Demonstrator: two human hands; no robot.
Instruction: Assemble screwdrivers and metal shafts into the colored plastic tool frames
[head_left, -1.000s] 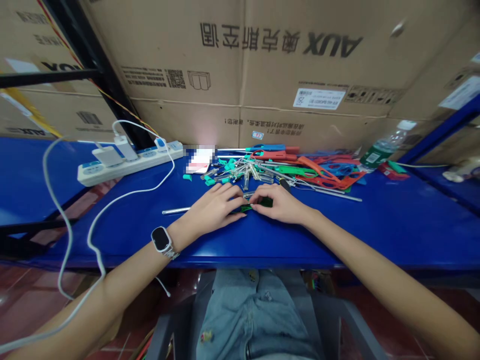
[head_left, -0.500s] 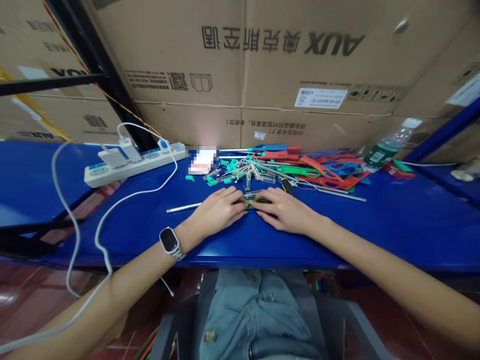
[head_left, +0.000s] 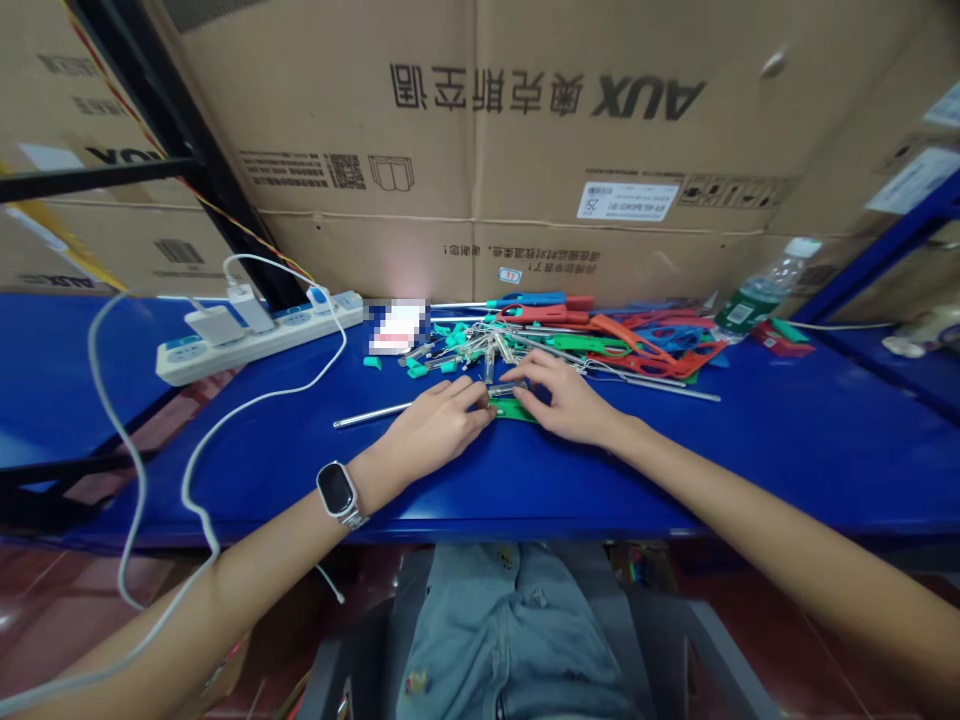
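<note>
A green plastic handle (head_left: 514, 409) lies on the blue table, joined in line with a silver metal tube (head_left: 371, 415) on its left. My left hand (head_left: 446, 425) closes its fingers on the handle's left end. Above the handle, my right hand (head_left: 562, 397) has thumb and forefinger bent around the right end of a clear transparent piece (head_left: 504, 390); whether it grips the piece cannot be made out. Just beyond is a pile of clear pieces, thin wires and small teal caps (head_left: 416, 369).
Red handles (head_left: 645, 345), blue and green ones and metal rods lie at the back right, beside a plastic bottle (head_left: 757, 298). A white power strip (head_left: 259, 340) with cables sits at the left. Cardboard boxes (head_left: 465, 150) stand behind the table.
My right hand has moved up off the green handle to the clear piece, and more of the handle shows. My left hand has stayed at its place. The view has shifted slightly.
</note>
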